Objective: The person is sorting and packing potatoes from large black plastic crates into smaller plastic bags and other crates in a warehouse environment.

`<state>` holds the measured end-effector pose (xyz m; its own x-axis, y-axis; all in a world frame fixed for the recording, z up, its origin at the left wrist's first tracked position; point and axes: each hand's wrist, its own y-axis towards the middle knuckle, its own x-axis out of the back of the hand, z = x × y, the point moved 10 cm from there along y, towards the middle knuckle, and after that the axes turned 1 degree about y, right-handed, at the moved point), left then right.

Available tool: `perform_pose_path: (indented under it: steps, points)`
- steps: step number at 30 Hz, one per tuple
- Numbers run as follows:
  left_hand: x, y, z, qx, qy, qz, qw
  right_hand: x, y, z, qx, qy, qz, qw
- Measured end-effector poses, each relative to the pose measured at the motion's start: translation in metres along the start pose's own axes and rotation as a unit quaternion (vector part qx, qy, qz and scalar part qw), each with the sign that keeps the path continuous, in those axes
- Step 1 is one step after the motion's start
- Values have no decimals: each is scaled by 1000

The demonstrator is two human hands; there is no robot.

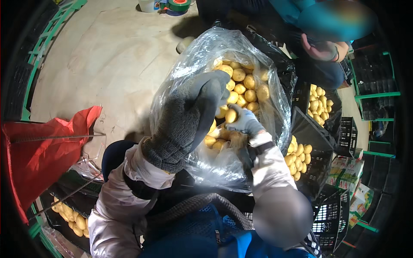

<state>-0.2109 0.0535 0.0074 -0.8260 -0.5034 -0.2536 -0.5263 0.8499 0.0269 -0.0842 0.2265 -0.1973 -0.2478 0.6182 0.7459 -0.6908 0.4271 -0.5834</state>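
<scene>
Potatoes [239, 74] lie in a crate lined with a clear plastic bag [219, 40], its edges spread out around them. My left hand [196, 106], in a dark grey knitted glove with a smooth coating, is raised over the left part of the bag; its fingers are bent, and what lies under them is hidden. My right hand [245, 120], in a light grey glove, is low among the potatoes, thumb and fingers around one potato [231, 116]. Folds of the clear film lie just below that hand and over some potatoes.
A co-worker's gloved hand [322, 51] is at the upper right. Crates of potatoes [298, 158] with black liners stand at the right, another heap [69, 214] at the lower left. A red sack [48, 151] hangs at the left. Rolls of tape [179, 4] lie on the floor [106, 58].
</scene>
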Motion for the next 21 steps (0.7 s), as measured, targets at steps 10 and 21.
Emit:
perform_pose_path:
  steps: [10, 21]
  points:
    - [0, 11, -19, -130, 77, 53, 987, 105, -42, 91, 178, 354, -120, 911]
    - [14, 7, -37, -170, 132, 20, 976, -13, 35, 74, 85, 228, -18, 970]
